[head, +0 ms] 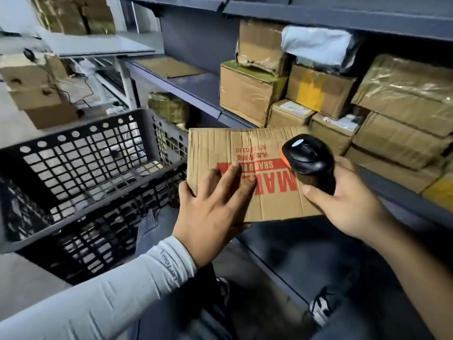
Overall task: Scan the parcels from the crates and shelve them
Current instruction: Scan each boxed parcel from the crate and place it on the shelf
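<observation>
The left hand (210,204) grips the flat cardboard parcel (247,175) by its seven-o'clock corner (likely light, stiff, creased); the right hand (343,200) clasps the scanner (307,158).

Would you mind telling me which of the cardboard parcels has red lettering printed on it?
The flat parcel held in the left hand, in front of the shelf; the shelved boxes show no red print.

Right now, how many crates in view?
1. A dark grey crate sits left of the cardboard parcel that the left hand holds. Below it dark lattice shows; whether that is a second crate underneath cannot be told.
</observation>
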